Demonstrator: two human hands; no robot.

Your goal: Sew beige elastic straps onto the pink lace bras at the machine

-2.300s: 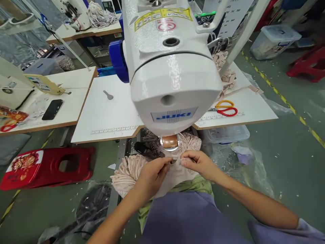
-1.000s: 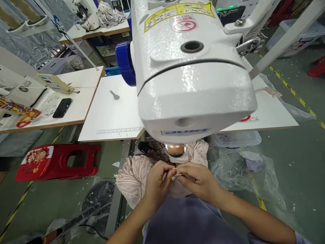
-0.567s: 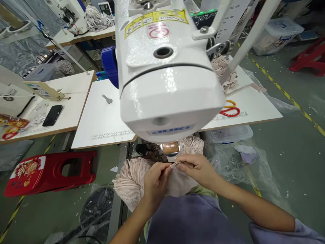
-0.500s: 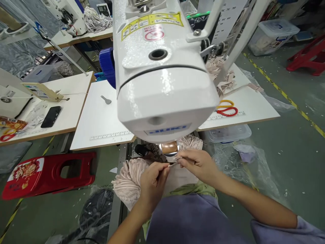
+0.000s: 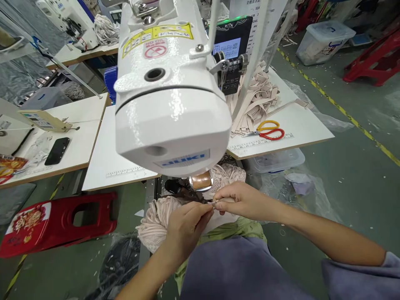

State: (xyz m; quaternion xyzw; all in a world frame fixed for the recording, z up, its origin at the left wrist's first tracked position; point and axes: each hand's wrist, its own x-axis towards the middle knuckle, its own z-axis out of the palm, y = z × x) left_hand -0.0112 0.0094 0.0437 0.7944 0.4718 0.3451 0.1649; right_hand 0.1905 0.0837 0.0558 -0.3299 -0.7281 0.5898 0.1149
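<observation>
In front of my lap my left hand [image 5: 189,223] and my right hand [image 5: 239,202] meet, thumbs and fingertips pinched together. Between them is the narrow end of a light beige fabric strip [image 5: 213,203]; the rest of it is mostly covered by fingers. A gathered bundle of pale pink lacy fabric [image 5: 153,229] lies left of my left hand. More pale lace [image 5: 229,177] is heaped just beyond my right hand. Above both hands looms the white sewing machine head [image 5: 171,125], which hides its own needle area. A shiny brown-faced metal part [image 5: 201,181] sits below it.
Red-and-yellow-handled scissors [image 5: 270,131] and a heap of beige strips [image 5: 258,98] lie on the right tabletop [image 5: 312,129]. A control screen [image 5: 229,50] stands behind. A red stool [image 5: 62,221] is at left, beside a table with a phone [image 5: 58,151].
My hands have drawn closer together over the strip's end. The view has shifted, so the machine head sits further left and the control screen and scissors show more fully.
</observation>
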